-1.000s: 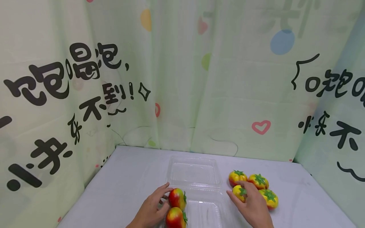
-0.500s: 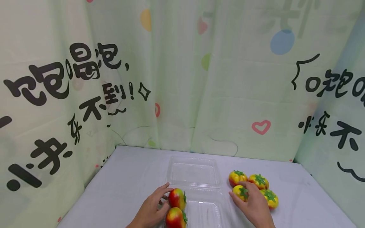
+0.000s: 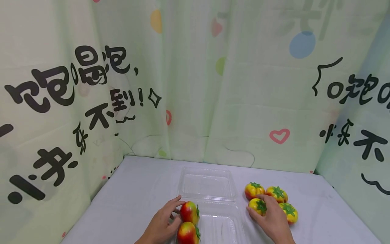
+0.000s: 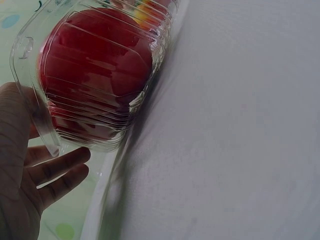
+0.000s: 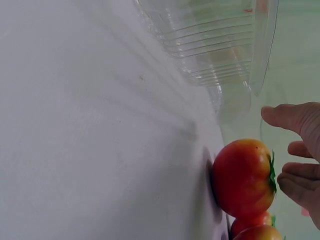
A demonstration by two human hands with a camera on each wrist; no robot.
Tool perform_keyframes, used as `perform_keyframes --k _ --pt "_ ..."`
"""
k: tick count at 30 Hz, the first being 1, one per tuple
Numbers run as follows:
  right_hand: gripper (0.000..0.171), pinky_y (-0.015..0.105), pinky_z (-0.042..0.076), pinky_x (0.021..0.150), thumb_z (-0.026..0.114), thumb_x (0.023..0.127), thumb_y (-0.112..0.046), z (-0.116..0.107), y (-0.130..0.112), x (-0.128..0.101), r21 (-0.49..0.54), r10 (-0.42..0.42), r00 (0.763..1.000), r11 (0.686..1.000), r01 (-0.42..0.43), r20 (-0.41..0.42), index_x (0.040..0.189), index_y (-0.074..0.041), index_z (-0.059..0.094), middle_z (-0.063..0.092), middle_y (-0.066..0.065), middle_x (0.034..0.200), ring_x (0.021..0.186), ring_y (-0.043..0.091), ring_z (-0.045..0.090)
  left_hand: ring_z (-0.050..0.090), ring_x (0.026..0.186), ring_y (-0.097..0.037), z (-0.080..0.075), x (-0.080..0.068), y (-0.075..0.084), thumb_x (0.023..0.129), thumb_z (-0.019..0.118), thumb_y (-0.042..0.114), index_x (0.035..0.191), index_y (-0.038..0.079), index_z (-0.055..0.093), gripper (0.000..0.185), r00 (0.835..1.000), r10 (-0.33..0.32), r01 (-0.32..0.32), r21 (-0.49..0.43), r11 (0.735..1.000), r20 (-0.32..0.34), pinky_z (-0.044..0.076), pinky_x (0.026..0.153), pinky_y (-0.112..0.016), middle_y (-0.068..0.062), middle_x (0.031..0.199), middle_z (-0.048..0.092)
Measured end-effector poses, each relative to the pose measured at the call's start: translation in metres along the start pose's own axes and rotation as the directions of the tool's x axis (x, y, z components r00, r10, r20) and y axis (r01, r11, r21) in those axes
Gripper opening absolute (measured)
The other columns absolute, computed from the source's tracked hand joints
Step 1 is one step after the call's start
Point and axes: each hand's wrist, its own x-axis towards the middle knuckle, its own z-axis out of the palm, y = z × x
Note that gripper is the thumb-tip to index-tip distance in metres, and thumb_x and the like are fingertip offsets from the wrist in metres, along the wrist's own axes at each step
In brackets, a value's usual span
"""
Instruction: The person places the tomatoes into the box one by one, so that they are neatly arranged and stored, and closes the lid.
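A clear plastic clamshell box (image 3: 217, 227) lies with its lid folded back. Two red-and-yellow tomatoes (image 3: 189, 212) with green leafy tops sit along its left side. At that side my left hand (image 3: 163, 222) pinches the box rim (image 4: 37, 125) between thumb and index finger, the other fingers spread below. To the right, my right hand (image 3: 271, 217) hovers around the nearest loose tomato (image 3: 256, 206), thumb on its left and fingers on its far right. In the right wrist view a gap shows between the fingertips (image 5: 285, 185) and that tomato (image 5: 242, 177).
Behind the box body lies its transparent lid (image 3: 207, 183). Three more tomatoes (image 3: 277, 194) stand close around the one under my right hand. The white tabletop (image 3: 146, 179) is bordered by printed curtains (image 3: 195, 101) at the back and sides.
My right hand has shifted slightly right, bringing the thumb closer to the loose tomato's left side. The left hand and the box stay put.
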Motion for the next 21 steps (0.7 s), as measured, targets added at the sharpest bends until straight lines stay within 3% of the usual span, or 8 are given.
perform_keyframes --k 8,21 --pt "0.075 0.063 0.037 0.097 0.078 0.075 -0.041 0.005 0.007 0.004 -0.024 0.032 0.997 0.999 -0.03 0.075 0.13 0.001 0.049 0.048 0.027 0.13 0.114 0.043 0.046 0.059 0.094 -0.007 0.0 0.0 0.0 0.091 0.053 0.012 0.131 0.017 0.055 0.041 1.0 0.003 -0.003 0.004 1.0 -0.002 0.053 0.074 -0.02 -0.009 0.145 0.045" --pt "0.073 0.065 0.032 0.1 0.081 0.075 -0.03 0.011 0.013 0.006 -0.08 0.032 0.994 0.996 -0.024 0.105 0.133 0.0 0.049 0.041 0.028 0.134 0.119 0.046 0.037 0.059 0.094 -0.008 -0.001 0.0 0.001 0.091 0.053 0.014 0.131 0.018 0.055 0.04 1.0 -0.012 0.012 0.009 1.0 0.003 0.053 0.073 -0.02 -0.009 0.146 0.044"
